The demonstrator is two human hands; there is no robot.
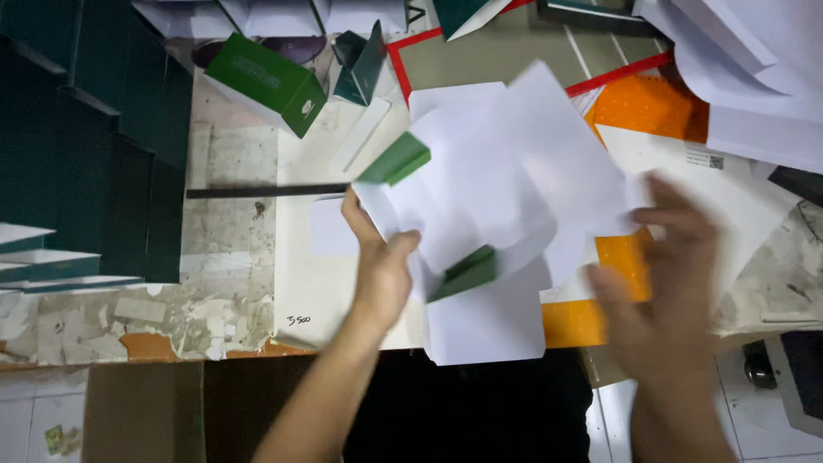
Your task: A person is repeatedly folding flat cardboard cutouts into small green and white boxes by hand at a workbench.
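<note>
My left hand grips the lower left edge of a flat, unfolded cardboard box blank, white on its upper side with green flaps showing at two corners. The blank is held tilted above the worktable. My right hand is blurred, fingers spread, just right of the blank near its right edge; whether it touches the sheet I cannot tell. A white sheet lies under the blank at the table's front edge.
A finished green box lies at the back left beside a dark green folded piece. Stacks of dark green blanks fill the left. White sheets pile at the back right over an orange mat. A black ruler lies on the table.
</note>
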